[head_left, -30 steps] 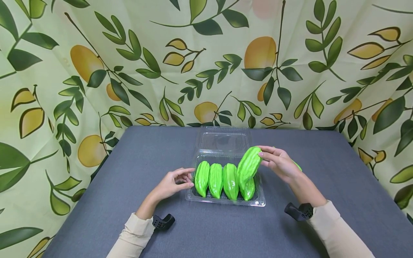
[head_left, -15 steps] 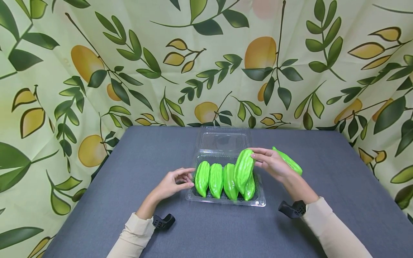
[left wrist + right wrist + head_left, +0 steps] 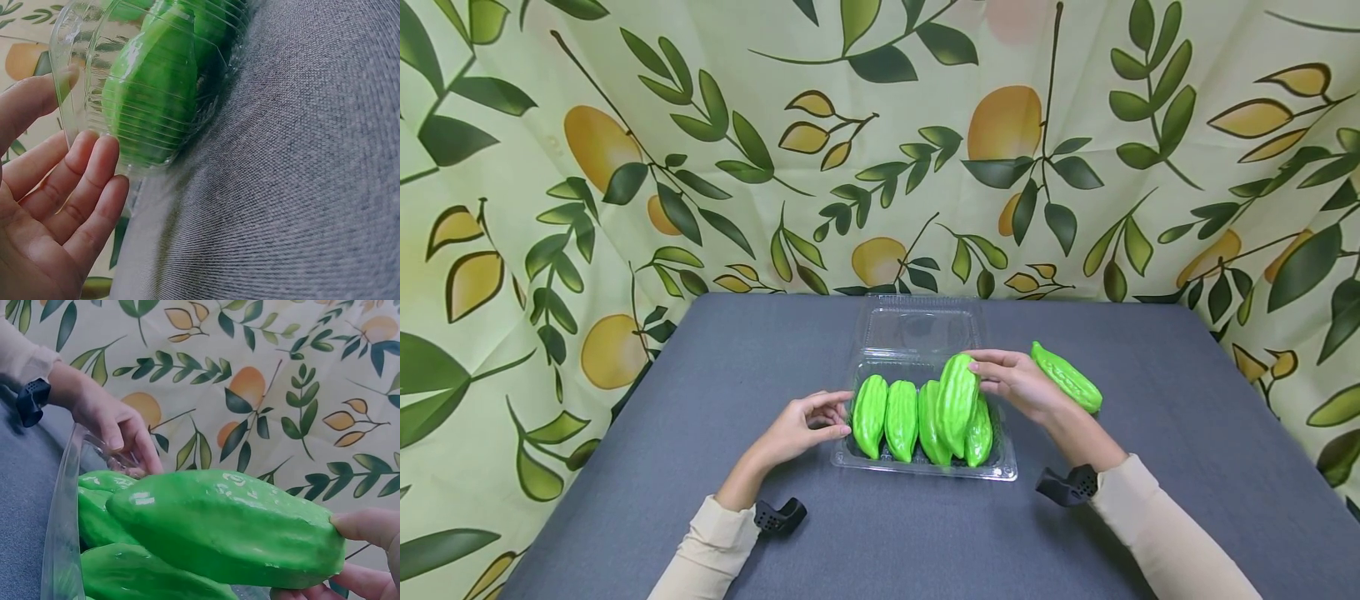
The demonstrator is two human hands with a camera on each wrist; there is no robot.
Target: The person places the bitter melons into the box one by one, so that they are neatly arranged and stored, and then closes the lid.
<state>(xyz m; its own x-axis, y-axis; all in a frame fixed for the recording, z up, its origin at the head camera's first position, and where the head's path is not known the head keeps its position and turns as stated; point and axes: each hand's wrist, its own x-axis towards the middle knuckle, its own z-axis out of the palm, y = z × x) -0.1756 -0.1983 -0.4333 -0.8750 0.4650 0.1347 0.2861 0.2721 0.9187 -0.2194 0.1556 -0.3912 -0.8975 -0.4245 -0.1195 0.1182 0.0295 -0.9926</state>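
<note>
A clear plastic clamshell container [image 3: 925, 471] sits on the table, its lid [image 3: 917, 325] folded back. Several green bitter melons lie side by side in it, the leftmost melon [image 3: 870, 417] beside my left hand [image 3: 805, 425]. That hand holds the container's left wall, fingers curled against the outside and thumb at the rim, as the left wrist view shows. My right hand [image 3: 1018, 383] grips the end of another bitter melon [image 3: 231, 528] between thumb and fingers. Tilted, this held melon hangs over the right half of the container and partly covers two melons below.
One more bitter melon [image 3: 1066, 377] lies on the grey tabletop [image 3: 760, 333], right of the container and beyond my right forearm. Behind the table's far edge hangs a curtain [image 3: 880, 167] printed with leaves and fruit. Each wrist wears a black device [image 3: 781, 517].
My right hand has moved left and slightly down with the melon, bringing it farther over the container. The loose melon on the table is now uncovered. My left hand stays put.
</note>
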